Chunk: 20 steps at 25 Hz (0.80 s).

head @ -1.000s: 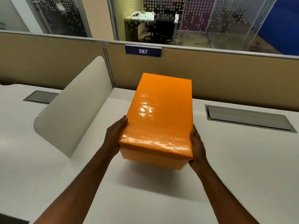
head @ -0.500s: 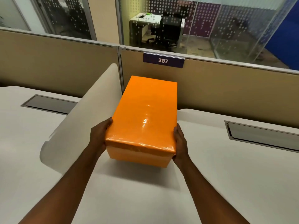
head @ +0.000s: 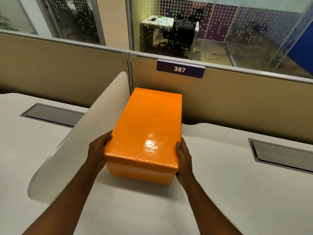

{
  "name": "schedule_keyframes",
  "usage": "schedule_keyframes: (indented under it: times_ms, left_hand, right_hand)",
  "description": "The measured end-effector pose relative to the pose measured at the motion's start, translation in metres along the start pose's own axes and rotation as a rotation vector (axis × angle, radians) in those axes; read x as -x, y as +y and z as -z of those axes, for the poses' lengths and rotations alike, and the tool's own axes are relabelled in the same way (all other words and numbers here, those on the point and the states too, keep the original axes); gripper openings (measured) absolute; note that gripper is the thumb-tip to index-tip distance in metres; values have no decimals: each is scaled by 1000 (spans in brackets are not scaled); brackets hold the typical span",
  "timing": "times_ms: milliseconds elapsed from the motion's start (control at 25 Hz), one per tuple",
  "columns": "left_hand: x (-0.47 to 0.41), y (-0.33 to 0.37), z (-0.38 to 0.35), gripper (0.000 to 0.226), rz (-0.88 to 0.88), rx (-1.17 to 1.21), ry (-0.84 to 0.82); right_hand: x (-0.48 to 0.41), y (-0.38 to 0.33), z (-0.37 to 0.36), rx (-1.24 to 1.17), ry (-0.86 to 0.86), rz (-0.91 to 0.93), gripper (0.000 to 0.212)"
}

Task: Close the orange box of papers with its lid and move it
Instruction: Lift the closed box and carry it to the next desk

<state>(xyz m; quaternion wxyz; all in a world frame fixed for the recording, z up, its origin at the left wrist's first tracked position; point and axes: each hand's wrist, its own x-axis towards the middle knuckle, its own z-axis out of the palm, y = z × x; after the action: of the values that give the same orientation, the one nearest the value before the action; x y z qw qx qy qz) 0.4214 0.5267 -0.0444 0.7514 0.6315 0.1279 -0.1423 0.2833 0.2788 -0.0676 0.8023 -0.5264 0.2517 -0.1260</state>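
Observation:
The orange box (head: 140,173) sits on the white desk (head: 220,192) with its glossy orange lid (head: 147,128) fitted on top, so the papers inside are hidden. Its far end reaches close to the beige partition. My left hand (head: 97,150) presses against the box's near left side, fingers curled at the lid's edge. My right hand (head: 183,158) grips the near right side, thumb along the lid's corner. The box lies between both hands, close to the white divider.
A curved white divider panel (head: 81,138) rises just left of the box. The beige partition wall (head: 237,102) with a "387" sign (head: 180,69) runs behind. Grey cable hatches are set into the desk at the left (head: 52,114) and right (head: 281,153).
The box, held in both hands, has moved left and away from me toward the divider and the partition, and now appears set down on the desk.

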Motion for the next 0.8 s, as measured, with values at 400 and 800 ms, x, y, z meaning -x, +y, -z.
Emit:
schedule_keyframes:
  times_ms: [400, 800]
  left_hand:
    - [8, -1, -18, 35, -398, -666, 378]
    - [42, -27, -31, 88, -647, -1203, 101]
  right_hand:
    - [-19, 16, -25, 100, 84, -33, 56]
    - [-24, 4, -41, 324, 97, -50, 60]
